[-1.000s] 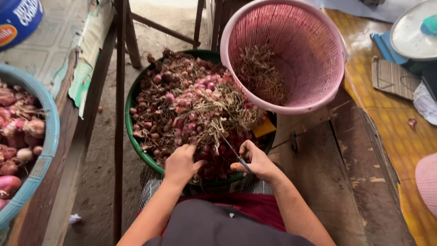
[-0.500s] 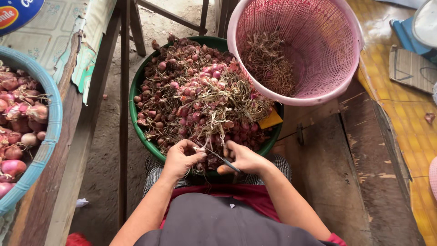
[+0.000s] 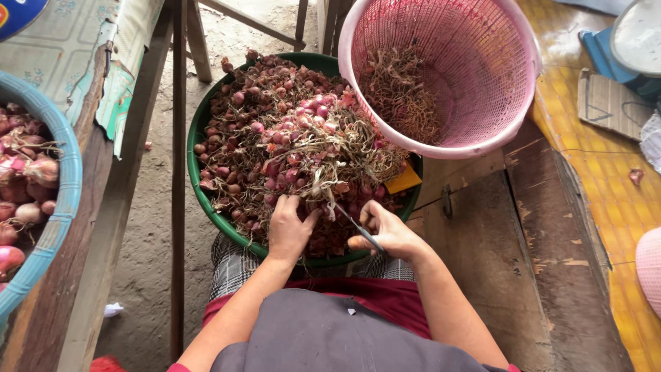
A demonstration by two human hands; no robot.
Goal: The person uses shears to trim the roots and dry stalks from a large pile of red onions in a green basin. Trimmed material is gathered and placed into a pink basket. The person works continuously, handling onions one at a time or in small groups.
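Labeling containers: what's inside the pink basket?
The pink basket holds a loose pile of dry, stringy roots and stalks, heaped against its left inner wall. Whether anything lies beneath that pile cannot be seen.

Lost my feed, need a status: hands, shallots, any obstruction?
Left hand gripping shallots in green basin. Right hand holds small knife. Pink basket overlaps the rim; nothing blocking.

Both your forearms run up from the bottom edge, bare, converging toward 12 o'clock. Your left hand [image 3: 289, 231] sits at about 11 o'clock of your lap, palm down, fingers curled and dug in, thumb out toward 3 o'clock. Your right hand [image 3: 385, 231] is just beside it at 3 o'clock, not touching, fist closed around a knife [image 3: 358, 226], blade pointing toward 10 o'clock. Wrists are both roughly straight.
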